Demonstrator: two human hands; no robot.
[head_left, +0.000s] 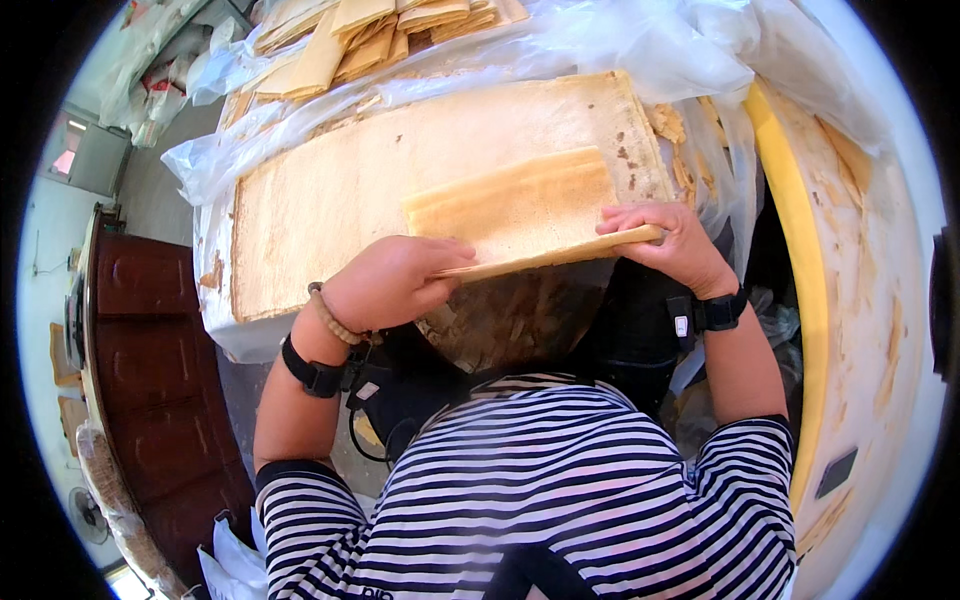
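A thin yellow-tan sheet [540, 225], which looks like tofu skin, lies partly folded on a broad pale slab or stack [330, 200]. Its far part forms a flat strip, while its near edge is lifted and doubled into a narrow fold. My left hand [390, 280] pinches the left end of that near edge, fingers bent over it. At the right end, my right hand [670, 245] grips the same edge with the thumb below and fingers on top. Some of the left fingertips are hidden by the sheet.
Folded sheets [370, 35] are piled beyond the slab. Clear plastic film [640, 50] drapes around its far and right sides, with broken flakes [675, 135] nearby. A yellow-edged board [800, 230] runs along the right, bearing a dark phone-like rectangle [836, 473]. Dark red furniture [160, 380] stands left.
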